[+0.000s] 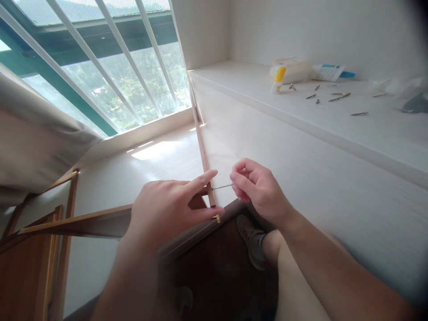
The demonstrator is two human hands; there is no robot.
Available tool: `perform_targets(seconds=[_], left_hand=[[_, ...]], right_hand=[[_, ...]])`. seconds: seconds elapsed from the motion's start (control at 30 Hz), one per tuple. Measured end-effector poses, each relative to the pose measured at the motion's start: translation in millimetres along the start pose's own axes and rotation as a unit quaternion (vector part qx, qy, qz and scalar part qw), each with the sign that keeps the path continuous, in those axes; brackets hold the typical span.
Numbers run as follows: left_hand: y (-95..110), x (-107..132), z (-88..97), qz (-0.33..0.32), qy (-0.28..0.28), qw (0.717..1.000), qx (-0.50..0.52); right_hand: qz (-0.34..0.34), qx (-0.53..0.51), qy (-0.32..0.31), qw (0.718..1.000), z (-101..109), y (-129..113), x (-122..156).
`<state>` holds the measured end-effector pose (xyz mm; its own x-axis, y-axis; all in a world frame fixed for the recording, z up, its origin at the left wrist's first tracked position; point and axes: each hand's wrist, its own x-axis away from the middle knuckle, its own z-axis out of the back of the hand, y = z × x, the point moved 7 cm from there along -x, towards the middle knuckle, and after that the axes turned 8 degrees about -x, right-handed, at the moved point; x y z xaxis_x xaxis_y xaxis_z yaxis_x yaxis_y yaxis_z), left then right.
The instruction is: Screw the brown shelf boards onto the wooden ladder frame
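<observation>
over wooden strip (211,194), left hand (170,200) splayed (grip unclear); right hand (257,183) curled, pinching thin rod (222,186).

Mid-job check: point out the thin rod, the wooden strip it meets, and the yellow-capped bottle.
Thin rod (223,186): head view, middle of its exposed length.
Wooden strip (202,149): head view, partway along its length.
Yellow-capped bottle (279,76): head view, on its cap.

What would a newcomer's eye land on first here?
Near the centre, the left hand touches a wooden bar and the right hand pinches a thin rod. A bright barred window fills the upper left, and small metal pieces lie on a white ledge, upper right.
</observation>
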<state>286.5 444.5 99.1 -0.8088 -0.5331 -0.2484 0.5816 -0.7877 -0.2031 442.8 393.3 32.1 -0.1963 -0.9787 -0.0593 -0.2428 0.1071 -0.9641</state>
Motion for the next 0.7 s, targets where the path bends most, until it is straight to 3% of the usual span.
perform_targets(seconds=[0.13, 0.27, 0.7], left_hand=[[0, 0, 0.5, 0.003, 0.002, 1.000, 0.001], [0, 0, 0.8, 0.004, 0.002, 1.000, 0.000], [-1, 2, -1.7, -0.010, 0.006, 1.000, 0.006]], right_hand=[[0.145, 0.140, 0.049, 0.978, 9, -15, 5], [0.248, 0.215, 0.028, 0.944, 14, -17, 6], [0.363, 0.197, -0.052, 0.909, 10, -10, -3]])
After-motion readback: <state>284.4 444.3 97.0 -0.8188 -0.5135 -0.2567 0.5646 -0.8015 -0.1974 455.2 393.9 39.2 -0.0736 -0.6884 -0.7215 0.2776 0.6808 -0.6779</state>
